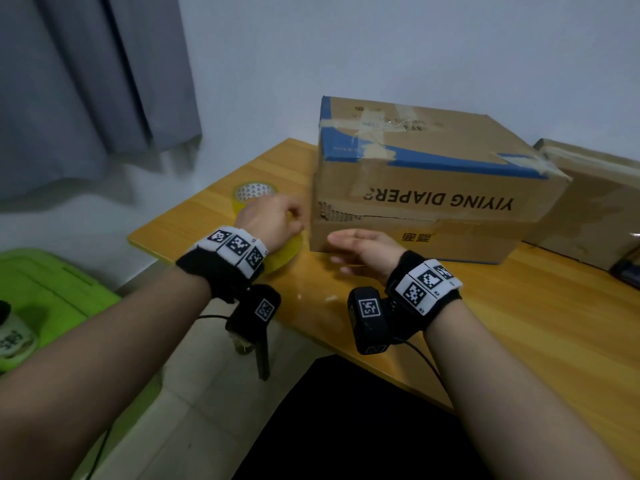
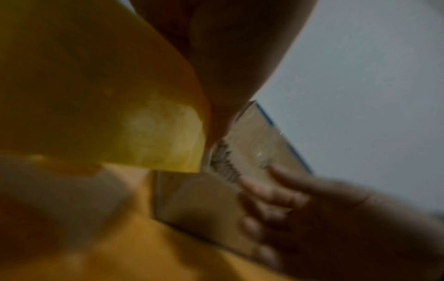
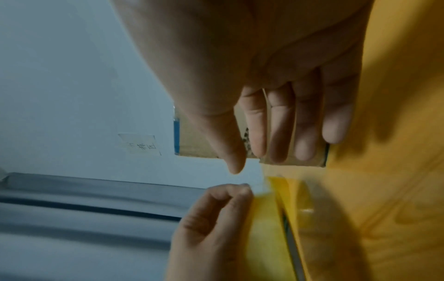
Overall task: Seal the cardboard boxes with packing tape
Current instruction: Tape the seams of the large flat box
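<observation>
A cardboard box [image 1: 433,188] printed "YIYING DIAPERS", with old tape and a torn seam on its front, stands on the wooden table [image 1: 519,323]. My left hand [image 1: 291,216] grips a yellow packing tape roll [image 1: 289,252] just left of the box's front corner. In the right wrist view its thumb and forefinger pinch at the roll's [image 3: 269,218] top edge. My right hand [image 1: 349,251] is open with straight fingers [image 3: 281,123] before the box's lower left corner [image 3: 192,146]. I cannot tell if it touches the box. The left wrist view shows the roll [image 2: 108,95] close up.
A second tape roll [image 1: 251,194] lies flat behind my left hand. Another cardboard box [image 1: 595,202] sits to the right of the first. A green bin [image 1: 45,292] stands on the floor at left, under a grey curtain [image 1: 86,81].
</observation>
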